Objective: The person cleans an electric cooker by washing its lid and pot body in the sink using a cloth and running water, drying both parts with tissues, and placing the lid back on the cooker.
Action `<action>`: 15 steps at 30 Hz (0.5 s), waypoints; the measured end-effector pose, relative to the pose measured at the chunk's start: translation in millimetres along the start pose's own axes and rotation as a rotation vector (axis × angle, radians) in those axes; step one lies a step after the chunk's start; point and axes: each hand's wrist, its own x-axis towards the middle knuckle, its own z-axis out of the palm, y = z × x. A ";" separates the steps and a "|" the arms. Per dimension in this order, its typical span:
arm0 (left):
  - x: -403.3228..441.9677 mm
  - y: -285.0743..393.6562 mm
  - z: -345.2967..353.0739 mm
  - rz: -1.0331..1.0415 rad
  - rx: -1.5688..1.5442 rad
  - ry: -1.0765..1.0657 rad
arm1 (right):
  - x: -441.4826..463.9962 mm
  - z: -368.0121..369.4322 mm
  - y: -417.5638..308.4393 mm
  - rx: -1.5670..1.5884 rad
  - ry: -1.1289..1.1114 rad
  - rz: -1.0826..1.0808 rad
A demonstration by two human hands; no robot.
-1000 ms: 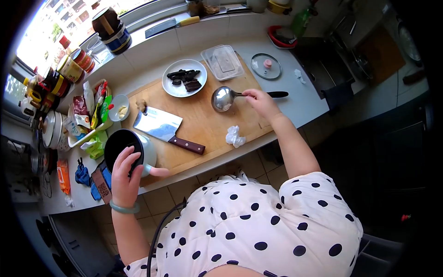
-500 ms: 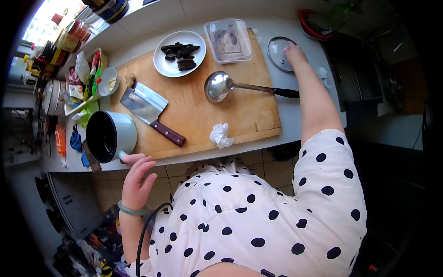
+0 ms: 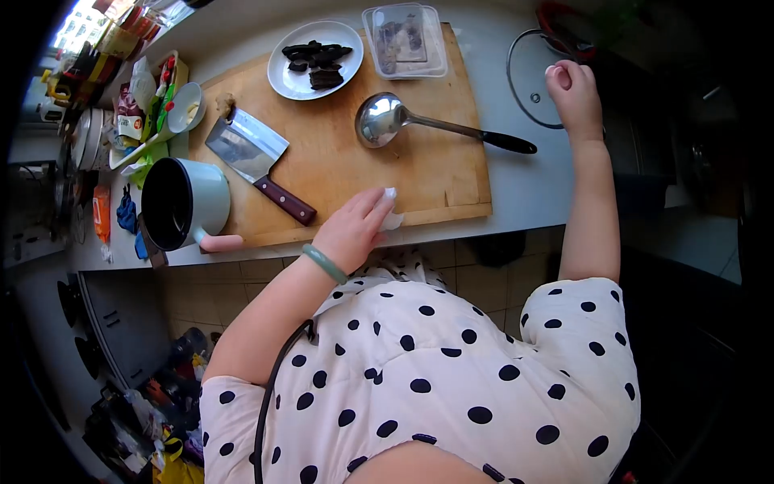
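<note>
My left hand [image 3: 352, 230] is at the front edge of the wooden board [image 3: 435, 177], its fingers closed over a crumpled white tissue [image 3: 393, 220] that shows beyond them. At the right, my right hand [image 3: 574, 93] grips the pink knob of a glass lid [image 3: 528, 77], which looks tilted. A steel ladle [image 3: 379, 121] lies on the board with its black handle pointing right. The cleaver [image 3: 247, 145] rests at the board's left, beside the light blue pot [image 3: 208, 198] with its pink handle.
A white plate [image 3: 278, 77] holds dark pieces, next to a clear plastic container [image 3: 405, 44]. A small bowl [image 3: 187, 107] and a basket of packets [image 3: 129, 157] are at the left. Beyond the lid are a red basin [image 3: 556, 16] and the dark sink.
My left hand has moved right from near the pot handle to the tissue. My right hand, earlier on the lid's knob, has shifted right and the lid with it. The view has also shifted.
</note>
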 end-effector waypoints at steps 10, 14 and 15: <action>92.1 53.2 -38.9 0.161 -0.348 0.497 | -109.7 -57.8 -83.6 0.239 -0.294 -0.127; 103.3 70.7 -34.0 0.479 0.031 0.387 | -118.6 -58.4 -98.1 0.285 -0.230 -0.259; 94.6 71.6 -28.1 0.507 -0.008 0.323 | -116.9 -57.3 -97.2 0.247 -0.171 -0.278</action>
